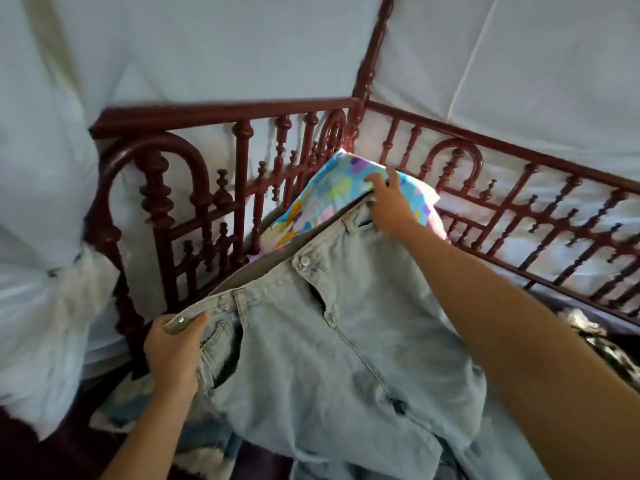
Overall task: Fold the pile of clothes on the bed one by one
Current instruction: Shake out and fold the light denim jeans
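A pair of light blue jeans (pixel 332 358) is stretched out by its waistband over the bed, front side up, button and fly showing. My left hand (pixel 173 351) grips the waistband's near corner by the front pocket. My right hand (pixel 389 202) holds the far corner of the waistband, up against a colourful pillow (pixel 332 199). The legs of the jeans run down toward the lower edge of the view, over other crumpled clothes (pixel 207 441) on the bed.
A dark red wooden bed rail (pixel 221 188) with turned spindles encloses the corner behind the pillow. White fabric (pixel 41 237) hangs around the bed. Dark patterned cloth (pixel 595 341) lies at the right, behind my right forearm.
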A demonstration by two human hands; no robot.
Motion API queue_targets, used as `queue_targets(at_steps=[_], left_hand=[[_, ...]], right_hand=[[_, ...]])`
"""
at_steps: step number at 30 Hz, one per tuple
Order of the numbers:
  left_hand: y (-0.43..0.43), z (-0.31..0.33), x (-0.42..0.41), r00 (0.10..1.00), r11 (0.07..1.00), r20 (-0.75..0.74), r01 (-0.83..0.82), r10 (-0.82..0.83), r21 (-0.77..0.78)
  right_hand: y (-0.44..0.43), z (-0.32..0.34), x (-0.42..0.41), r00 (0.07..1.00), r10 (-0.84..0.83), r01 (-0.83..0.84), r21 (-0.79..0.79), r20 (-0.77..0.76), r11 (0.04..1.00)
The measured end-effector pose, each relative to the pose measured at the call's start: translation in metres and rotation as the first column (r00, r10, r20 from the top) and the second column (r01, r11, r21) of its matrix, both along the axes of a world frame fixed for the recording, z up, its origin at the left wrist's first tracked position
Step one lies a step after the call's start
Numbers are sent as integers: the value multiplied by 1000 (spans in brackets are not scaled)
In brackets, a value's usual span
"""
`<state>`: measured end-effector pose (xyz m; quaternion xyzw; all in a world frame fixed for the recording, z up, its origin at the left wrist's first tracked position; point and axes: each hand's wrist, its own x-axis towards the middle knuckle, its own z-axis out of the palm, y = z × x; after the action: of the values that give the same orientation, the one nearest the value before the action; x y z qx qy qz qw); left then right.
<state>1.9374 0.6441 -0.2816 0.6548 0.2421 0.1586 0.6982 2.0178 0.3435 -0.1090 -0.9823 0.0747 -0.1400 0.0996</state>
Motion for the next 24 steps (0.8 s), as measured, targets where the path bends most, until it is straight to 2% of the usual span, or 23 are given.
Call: queue_targets(at_steps=[2, 4, 5, 7, 8, 10, 11, 13, 15, 17, 18, 19, 21, 22, 24], left_hand=[[16, -18, 9, 999, 997, -35, -30, 33, 71], [22, -38, 12, 990, 968, -132, 70, -39, 242], [22, -50, 12, 979, 901, -191, 142, -67, 409], [11, -71, 2, 945, 664, -295, 312, -142, 680], [2, -79, -7, 910, 571, -360, 410, -205, 711], [-25, -91, -28, 831, 449, -425, 552, -358, 703], [-39, -97, -38, 776, 363, -443, 611, -450, 703], [-66, -108, -61, 628, 98, -489, 668, -605, 737], [-85, -119, -81, 464, -152, -554, 656, -692, 739], [-97, -132, -96, 359, -318, -601, 598, -714, 735], [-100, -138, -102, 299, -398, -642, 582, -706, 709], [-103, -143, -109, 254, -469, -676, 554, -691, 688], [-107, -147, -114, 201, -576, -739, 510, -643, 639], [-109, -146, -115, 193, -594, -768, 530, -610, 605], [-107, -146, -109, 245, -598, -789, 538, -563, 594]], right_hand=[[30, -29, 11, 987, 108, -102, 59, -117, 993], [46, -68, 5, 964, 194, -175, 117, -182, 978], [49, -91, -5, 957, 216, -188, 152, -196, 970], [47, -141, -38, 958, 156, -95, 247, -240, 964], [43, -167, -62, 957, 76, 13, 305, -281, 952], [33, -219, -122, 913, -106, 273, 397, -394, 876], [28, -242, -158, 868, -201, 406, 417, -454, 813], [24, -278, -232, 749, -378, 632, 416, -544, 654], [26, -305, -300, 581, -536, 803, 321, -612, 503], [34, -321, -351, 373, -632, 925, 219, -679, 310], [38, -327, -369, 300, -638, 954, 214, -709, 210], [42, -334, -382, 266, -622, 962, 240, -736, 127], [52, -343, -395, 269, -559, 953, 301, -784, 37], [57, -348, -398, 260, -542, 949, 314, -799, -8], [65, -352, -392, 215, -565, 922, 356, -797, -152]])
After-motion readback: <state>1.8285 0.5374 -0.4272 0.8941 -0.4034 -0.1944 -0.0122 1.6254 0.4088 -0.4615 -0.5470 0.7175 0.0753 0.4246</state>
